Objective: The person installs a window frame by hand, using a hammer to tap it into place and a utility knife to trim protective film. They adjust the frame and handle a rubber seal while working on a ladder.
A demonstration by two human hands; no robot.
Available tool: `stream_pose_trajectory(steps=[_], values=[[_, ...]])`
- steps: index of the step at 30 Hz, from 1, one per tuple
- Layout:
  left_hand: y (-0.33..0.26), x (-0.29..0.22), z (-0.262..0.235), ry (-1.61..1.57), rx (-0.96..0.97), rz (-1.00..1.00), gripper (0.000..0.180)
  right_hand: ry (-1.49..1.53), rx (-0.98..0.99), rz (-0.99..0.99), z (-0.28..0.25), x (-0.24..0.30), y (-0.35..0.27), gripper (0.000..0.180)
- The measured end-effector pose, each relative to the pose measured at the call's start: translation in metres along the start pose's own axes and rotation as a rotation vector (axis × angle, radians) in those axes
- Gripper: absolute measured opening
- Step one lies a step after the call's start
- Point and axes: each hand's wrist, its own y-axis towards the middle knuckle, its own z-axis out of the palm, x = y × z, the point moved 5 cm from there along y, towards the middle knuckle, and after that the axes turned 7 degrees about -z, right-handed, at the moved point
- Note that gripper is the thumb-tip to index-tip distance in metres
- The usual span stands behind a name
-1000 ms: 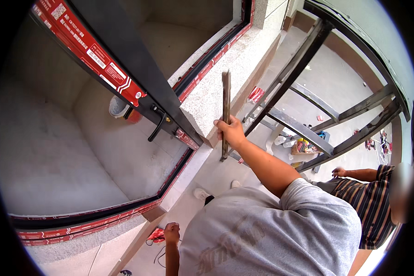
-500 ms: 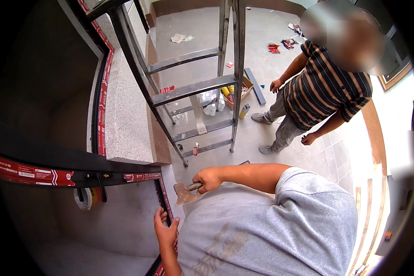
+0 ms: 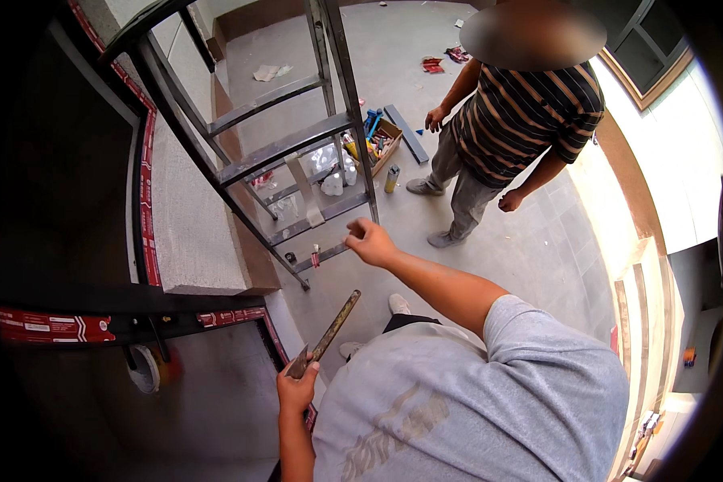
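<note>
Plainly, the left hand [image 3: 297,391] is closed around the head end of a hatchet [image 3: 336,325], near the lower edge of the view. The blade shows above the fingers, and the bare handle slants up and to the right, over the floor [image 3: 458,297] and just beside the grey shirt [image 3: 474,386]. The right hand [image 3: 369,243] is released: it holds nothing, its fingers loosely bent, and it is raised well apart from the hatchet. It appears in front of the foot of a dark metal ladder [image 3: 285,149]; whether they touch cannot be told. The ladder stands beside a pale sill [image 3: 197,241]. Beyond its rungs are a box [image 3: 390,143] of mixed items, clear bags [image 3: 323,158] and a grey bar [image 3: 406,133], with a yellowish can [image 3: 392,178] upright near the box. A co-worker in a striped shirt [image 3: 530,128] stands to the right of these, both arms lowered. At left, a dark door [image 3: 193,321] carries red tape [image 3: 52,327], with a white bucket [image 3: 144,369] below its handle in the view.
</note>
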Motion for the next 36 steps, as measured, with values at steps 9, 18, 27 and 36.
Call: stream_pose_trajectory(steps=[9,18,27,36], values=[[-0.081,0.075,0.008,0.181,-0.39,-0.207,0.023,0.23,-0.18,-0.177,-0.081,-0.026,0.209,0.04],[-0.135,0.129,0.053,-0.149,-0.439,-0.373,0.024,0.024,-0.119,-0.09,-0.06,-0.026,0.195,0.023],[-0.131,0.168,0.007,0.23,-0.286,-0.121,0.022,0.209,-0.115,0.031,-0.051,-0.026,0.07,0.018],[-0.174,0.175,-0.021,0.373,-0.32,-0.172,0.04,0.244,-0.072,0.024,-0.058,-0.058,-0.042,0.018]])
